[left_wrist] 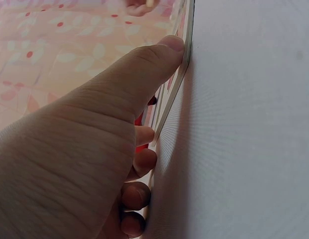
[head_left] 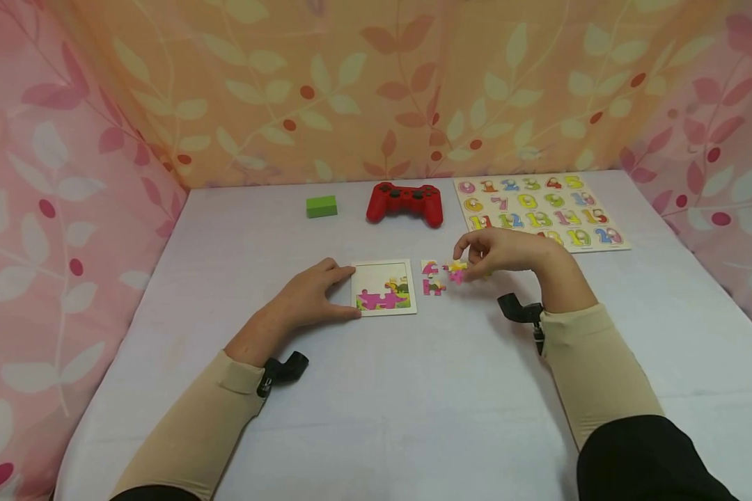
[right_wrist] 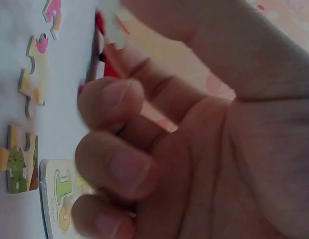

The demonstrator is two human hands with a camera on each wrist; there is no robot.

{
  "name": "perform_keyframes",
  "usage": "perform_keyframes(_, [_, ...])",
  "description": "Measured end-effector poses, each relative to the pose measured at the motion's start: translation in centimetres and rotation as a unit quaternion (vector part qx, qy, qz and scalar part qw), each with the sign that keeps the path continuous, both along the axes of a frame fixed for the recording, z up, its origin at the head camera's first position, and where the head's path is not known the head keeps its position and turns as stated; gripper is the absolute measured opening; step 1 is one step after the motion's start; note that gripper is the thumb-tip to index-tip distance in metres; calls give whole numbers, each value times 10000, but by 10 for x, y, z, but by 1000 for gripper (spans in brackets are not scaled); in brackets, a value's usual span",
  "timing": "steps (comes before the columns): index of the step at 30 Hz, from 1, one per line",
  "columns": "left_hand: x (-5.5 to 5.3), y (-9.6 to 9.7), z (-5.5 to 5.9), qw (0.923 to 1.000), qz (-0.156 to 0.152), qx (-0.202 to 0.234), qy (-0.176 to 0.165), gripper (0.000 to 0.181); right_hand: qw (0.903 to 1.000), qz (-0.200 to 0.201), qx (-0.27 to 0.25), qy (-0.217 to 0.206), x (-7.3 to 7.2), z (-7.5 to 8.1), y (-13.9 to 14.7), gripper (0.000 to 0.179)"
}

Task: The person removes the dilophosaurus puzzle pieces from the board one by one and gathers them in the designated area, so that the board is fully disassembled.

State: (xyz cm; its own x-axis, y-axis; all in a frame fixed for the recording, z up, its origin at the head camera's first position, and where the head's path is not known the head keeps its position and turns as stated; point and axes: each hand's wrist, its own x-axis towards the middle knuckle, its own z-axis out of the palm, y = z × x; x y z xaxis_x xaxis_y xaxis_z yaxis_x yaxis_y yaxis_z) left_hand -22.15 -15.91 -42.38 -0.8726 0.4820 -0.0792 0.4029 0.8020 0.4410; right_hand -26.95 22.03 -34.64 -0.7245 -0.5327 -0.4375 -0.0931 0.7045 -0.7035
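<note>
My left hand [head_left: 310,292] grips the left side of a small square puzzle tray [head_left: 412,287], thumb at the near corner and fingers towards the far one. Inside the tray lie joined pink pieces [head_left: 382,300] at the bottom and a yellow-green part at the right. My right hand [head_left: 504,250] pinches a jigsaw piece [right_wrist: 113,25] between thumb and index finger, just above the table. Loose jigsaw pieces [head_left: 434,287] lie between tray and right hand. The right wrist view shows a green one [right_wrist: 20,164] below it; the hand partly hides that area.
A number puzzle board [head_left: 542,202] lies at the back right, behind the right hand. Near the back stand a red game controller [head_left: 404,202] and a green block [head_left: 322,207]. Flowered cloth walls [head_left: 376,90] enclose the white-covered table [head_left: 388,403].
</note>
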Motion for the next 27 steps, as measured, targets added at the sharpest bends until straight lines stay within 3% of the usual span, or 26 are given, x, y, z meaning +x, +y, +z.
perform_keyframes(4, [0, 0, 1, 10000, 12, -3, -16, 91, 9991, 107, 371, -156, -1, -6, -1, 41])
perform_keyframes(12, [0, 0, 1, 10000, 15, -14, -12, 90, 9972, 143, 736, -40, -1, -13, -6, 40])
perform_keyframes(27, [1, 1, 2, 10000, 22, -14, 1, 90, 9948, -19, 1021, 9, 3, -12, -14, 39])
